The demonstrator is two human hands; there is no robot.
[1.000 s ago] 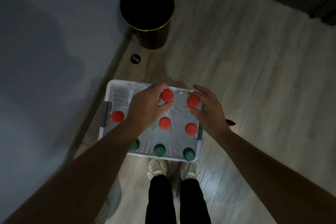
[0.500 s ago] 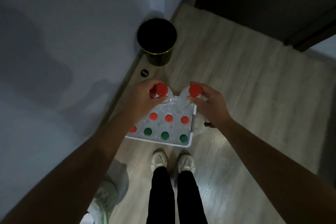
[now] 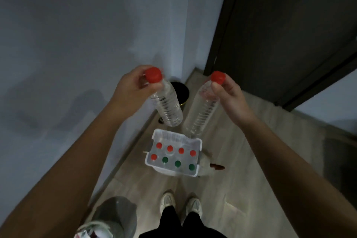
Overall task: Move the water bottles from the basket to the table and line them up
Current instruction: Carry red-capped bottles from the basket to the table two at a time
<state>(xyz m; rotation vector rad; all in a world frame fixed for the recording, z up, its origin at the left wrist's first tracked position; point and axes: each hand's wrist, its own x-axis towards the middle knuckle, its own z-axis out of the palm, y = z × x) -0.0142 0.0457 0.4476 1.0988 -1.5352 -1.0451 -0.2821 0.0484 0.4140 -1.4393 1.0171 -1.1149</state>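
My left hand (image 3: pixel 131 87) grips a clear water bottle with a red cap (image 3: pixel 168 106) by its neck, high above the floor. My right hand (image 3: pixel 229 94) holds a second red-capped bottle (image 3: pixel 202 110) the same way, beside the first. Both bottles hang tilted, bases toward each other. Far below, the white basket (image 3: pixel 199 152) stands on the floor with several bottles upright in it, some red-capped (image 3: pixel 170 148), some green-capped (image 3: pixel 177 163). The table is not in view.
A black bin (image 3: pixel 181 92) stands in the corner behind the held bottles. A grey wall (image 3: pixel 77 44) runs along the left, a dark door (image 3: pixel 280 35) at the right. A lined bin (image 3: pixel 112 216) is at my lower left. My shoes (image 3: pixel 181 203) stand near the basket.
Both hands have lifted a red-capped bottle each out of the basket and raised them high. The view has risen, so the basket looks smaller and farther below.
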